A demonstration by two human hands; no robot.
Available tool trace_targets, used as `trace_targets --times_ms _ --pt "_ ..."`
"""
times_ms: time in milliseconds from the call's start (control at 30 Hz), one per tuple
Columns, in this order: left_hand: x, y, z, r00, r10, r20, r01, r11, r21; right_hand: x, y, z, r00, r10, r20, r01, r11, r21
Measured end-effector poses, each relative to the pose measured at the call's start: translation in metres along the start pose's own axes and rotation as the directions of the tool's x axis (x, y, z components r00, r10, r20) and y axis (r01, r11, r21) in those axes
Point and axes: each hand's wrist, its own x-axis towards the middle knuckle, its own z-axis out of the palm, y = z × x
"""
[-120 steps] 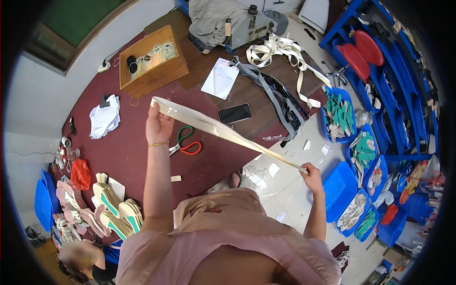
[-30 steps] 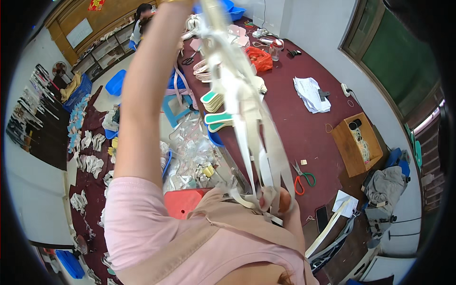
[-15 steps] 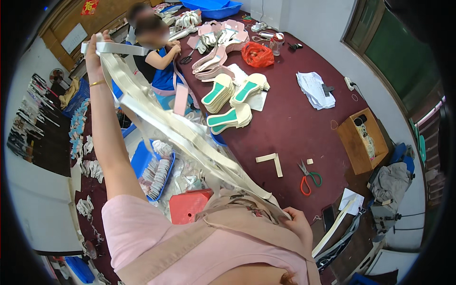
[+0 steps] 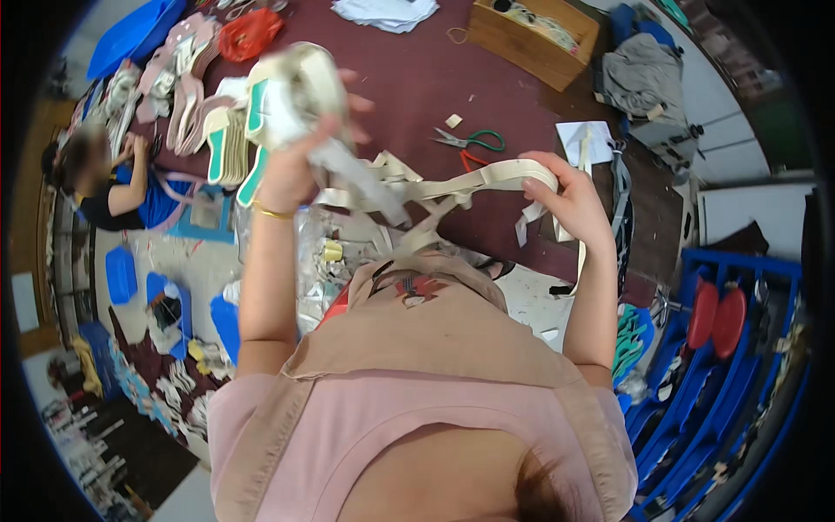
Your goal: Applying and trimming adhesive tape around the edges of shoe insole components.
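My left hand (image 4: 294, 170) is raised over the table's near left part, its fingers around a bundle of cream and white straps (image 4: 309, 83). Motion smears the bundle, and part of the fingers lies behind it. Across to the right runs a looped cream strap (image 4: 478, 180), which my right hand (image 4: 576, 204) pinches between thumb and fingers. Between both hands more strap lengths hang tangled in front of my apron. Scissors (image 4: 450, 139) with one red and one green handle lie on the table just beyond the strap. Beside them sits a small cream square (image 4: 454, 120).
Stacked cream pieces with green patches (image 4: 226, 143) stand beyond my left hand, near a red plastic bag (image 4: 250, 36). A wooden box (image 4: 532, 43) and papers (image 4: 387, 12) lie farther back. A co-worker (image 4: 122, 191) sits at the left. A blue rack (image 4: 687, 418) stands at the right.
My left hand has come down and inward from its outstretched reach, bringing the straps along. My right hand has risen from beside the apron and now holds a strap. The view has turned.
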Motion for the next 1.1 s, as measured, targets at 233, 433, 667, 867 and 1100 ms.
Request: trace_targets --times_ms 233,433,667,867,1100 --pt "0.028 -0.038 0.086 0.987 -0.023 0.159 0.006 0.994 0.11 -0.021 0.002 -0.012 0.985 -0.144 -0.094 0.113 0.954 -0.279" --pt "0.029 -0.013 0.069 0.981 0.151 0.126 -0.166 0.979 0.122 -0.05 0.023 -0.014 0.964 -0.038 -0.263 -0.056 0.939 -0.34" --pt "0.044 -0.048 0.107 0.866 -0.072 0.496 -0.154 0.903 0.401 -0.007 -0.074 -0.002 0.925 -0.359 -0.123 0.32 0.912 -0.258" --pt "0.067 -0.062 0.107 0.797 0.404 0.449 -0.602 0.482 0.636 0.016 -0.124 0.002 0.714 -0.683 -0.152 0.515 0.66 -0.547" --pt "0.1 0.061 0.116 0.941 0.208 0.268 -0.012 0.811 -0.585 0.097 0.079 0.04 0.963 -0.051 -0.266 0.214 0.746 0.631"
